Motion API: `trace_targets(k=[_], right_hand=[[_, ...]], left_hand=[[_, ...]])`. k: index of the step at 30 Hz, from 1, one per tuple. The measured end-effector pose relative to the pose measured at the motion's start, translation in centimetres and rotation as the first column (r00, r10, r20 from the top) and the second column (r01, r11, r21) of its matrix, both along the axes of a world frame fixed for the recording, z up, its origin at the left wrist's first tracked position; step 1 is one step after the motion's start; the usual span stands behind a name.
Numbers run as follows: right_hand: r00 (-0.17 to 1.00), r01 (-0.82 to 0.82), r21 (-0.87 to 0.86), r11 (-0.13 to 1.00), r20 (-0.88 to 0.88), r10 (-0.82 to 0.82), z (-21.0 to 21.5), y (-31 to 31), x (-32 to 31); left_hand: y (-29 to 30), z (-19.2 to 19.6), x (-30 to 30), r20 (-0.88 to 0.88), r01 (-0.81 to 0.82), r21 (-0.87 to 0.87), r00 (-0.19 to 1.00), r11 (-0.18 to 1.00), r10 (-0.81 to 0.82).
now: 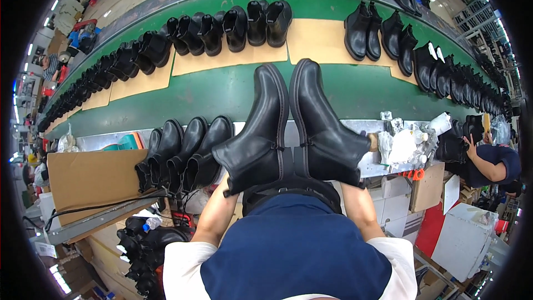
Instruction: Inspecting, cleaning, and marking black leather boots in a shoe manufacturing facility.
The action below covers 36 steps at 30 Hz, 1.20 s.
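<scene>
Two black leather ankle boots are held up in front of me, toes pointing away and soles turned toward each other. The left boot [256,125] rests on my left hand, which is hidden behind or inside its shaft; only my left forearm [214,216] shows below. Likewise, the right boot [325,125] is borne by my right hand, out of sight at the shaft, with my right forearm [360,211] coming up to it. A small gap lies between the two soles. Both boots have dark elastic side panels and heel pull tabs.
A green conveyor [233,86] crosses ahead, carrying rows of black boots [236,28] on brown cardboard sheets [313,36]. Several boots [191,150] stand to my left beside a cardboard panel [91,186]. Bottles and clear plastic [402,141] lie at right, where another person's hand [472,147] shows.
</scene>
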State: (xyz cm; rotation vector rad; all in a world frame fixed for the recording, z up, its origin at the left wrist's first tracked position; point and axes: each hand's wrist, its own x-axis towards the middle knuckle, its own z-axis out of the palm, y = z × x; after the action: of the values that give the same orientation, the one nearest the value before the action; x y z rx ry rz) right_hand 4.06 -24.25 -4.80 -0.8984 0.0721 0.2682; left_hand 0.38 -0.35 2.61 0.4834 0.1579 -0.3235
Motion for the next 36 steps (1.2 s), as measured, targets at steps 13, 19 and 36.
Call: trace_targets(k=[13,19,36], right_hand=[[0.981,0.161,-0.664,0.73,0.188,-0.046,2.4,1.2,2.1],[0.963,0.211,-0.672,0.71,0.269,-0.031,2.9,1.3,2.8],[0.915,-0.275,-0.081,0.958,-0.328,0.235,6.2,-0.8,6.1]], left_hand=[[0.1,-6.5,2.2,0.155,-0.223,0.831,0.973,0.51,0.172],[0.7,-4.2,2.2,0.246,-0.261,0.955,0.962,0.144,0.115],[4.4,-0.4,5.6,-0.173,0.125,0.553,0.984,0.824,-0.034]])
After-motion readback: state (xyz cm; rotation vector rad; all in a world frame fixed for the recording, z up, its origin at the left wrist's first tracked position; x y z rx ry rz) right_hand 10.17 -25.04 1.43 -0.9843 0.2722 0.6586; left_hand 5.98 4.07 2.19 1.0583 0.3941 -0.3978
